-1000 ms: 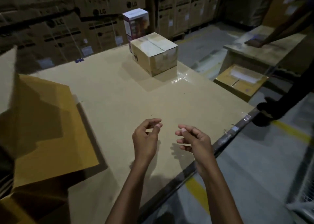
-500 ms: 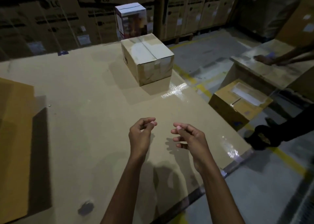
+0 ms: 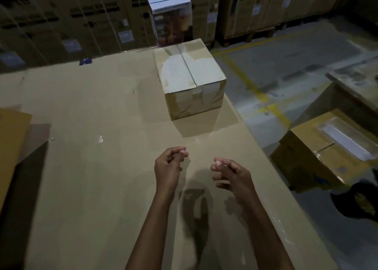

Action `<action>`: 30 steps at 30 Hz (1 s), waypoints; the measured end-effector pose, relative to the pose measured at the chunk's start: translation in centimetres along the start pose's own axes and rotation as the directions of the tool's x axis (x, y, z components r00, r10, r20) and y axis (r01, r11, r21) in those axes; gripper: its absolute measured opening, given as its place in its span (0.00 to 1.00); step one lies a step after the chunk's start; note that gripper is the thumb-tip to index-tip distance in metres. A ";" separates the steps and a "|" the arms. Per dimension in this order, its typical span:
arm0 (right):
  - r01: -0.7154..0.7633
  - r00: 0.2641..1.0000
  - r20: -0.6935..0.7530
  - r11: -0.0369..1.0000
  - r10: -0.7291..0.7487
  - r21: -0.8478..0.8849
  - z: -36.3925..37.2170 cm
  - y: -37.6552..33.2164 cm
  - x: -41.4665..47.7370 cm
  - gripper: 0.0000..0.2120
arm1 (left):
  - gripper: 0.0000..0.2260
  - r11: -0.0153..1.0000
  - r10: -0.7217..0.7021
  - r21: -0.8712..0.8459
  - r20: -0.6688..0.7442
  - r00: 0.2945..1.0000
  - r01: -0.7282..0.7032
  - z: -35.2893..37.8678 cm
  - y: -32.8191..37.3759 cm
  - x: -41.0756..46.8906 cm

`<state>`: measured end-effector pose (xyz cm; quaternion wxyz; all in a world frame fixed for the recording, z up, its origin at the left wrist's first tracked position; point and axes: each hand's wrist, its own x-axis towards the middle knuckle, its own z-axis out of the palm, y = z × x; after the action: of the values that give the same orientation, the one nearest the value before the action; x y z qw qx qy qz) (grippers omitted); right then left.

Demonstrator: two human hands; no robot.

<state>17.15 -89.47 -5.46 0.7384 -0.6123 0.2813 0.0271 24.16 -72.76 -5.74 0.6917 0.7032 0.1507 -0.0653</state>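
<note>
A taped brown cardboard box (image 3: pixel 190 79) stands on a wide cardboard-covered table (image 3: pixel 92 167), towards its far right. Behind it stands a taller white printed carton (image 3: pixel 170 16). My left hand (image 3: pixel 168 167) and my right hand (image 3: pixel 233 174) hover side by side above the table's near part, well short of the box. Both hands have loosely curled fingers and hold nothing.
A folded cardboard sheet (image 3: pixel 14 140) lies at the table's left edge. On the floor to the right sits a sealed box (image 3: pixel 327 155) with a clear pouch, beside a low cardboard-topped stack (image 3: pixel 356 85). Large stacked cartons (image 3: pixel 81 17) line the back. A dark shoe (image 3: pixel 358 202) shows at right.
My view has moved forward and to the right, so the taped box looks nearer. The folded sheet has slid towards the left edge. Both hands keep the same loosely curled pose.
</note>
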 end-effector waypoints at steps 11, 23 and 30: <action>0.349 0.919 -0.074 0.887 -0.387 -0.302 2.1 -12.0 21.8 0.31 | 0.28 0.996 0.058 -0.040 -0.332 0.941 -0.076 4.4 7.6 17.5; 0.296 0.926 -0.096 0.858 -0.366 -0.419 3.2 -9.3 18.5 0.47 | 0.20 0.997 -0.081 -0.023 -0.260 0.962 0.078 3.5 3.5 15.0; 0.344 0.909 -0.072 0.836 -0.411 -0.428 2.1 -1.3 4.0 0.42 | 0.26 0.996 -0.085 -0.060 -0.282 0.956 0.071 -4.9 -1.9 2.0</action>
<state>21.81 -89.07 -5.86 0.5604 -0.7956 0.2016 -0.1110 24.93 -67.63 -8.00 0.6770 0.6814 0.2777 0.0130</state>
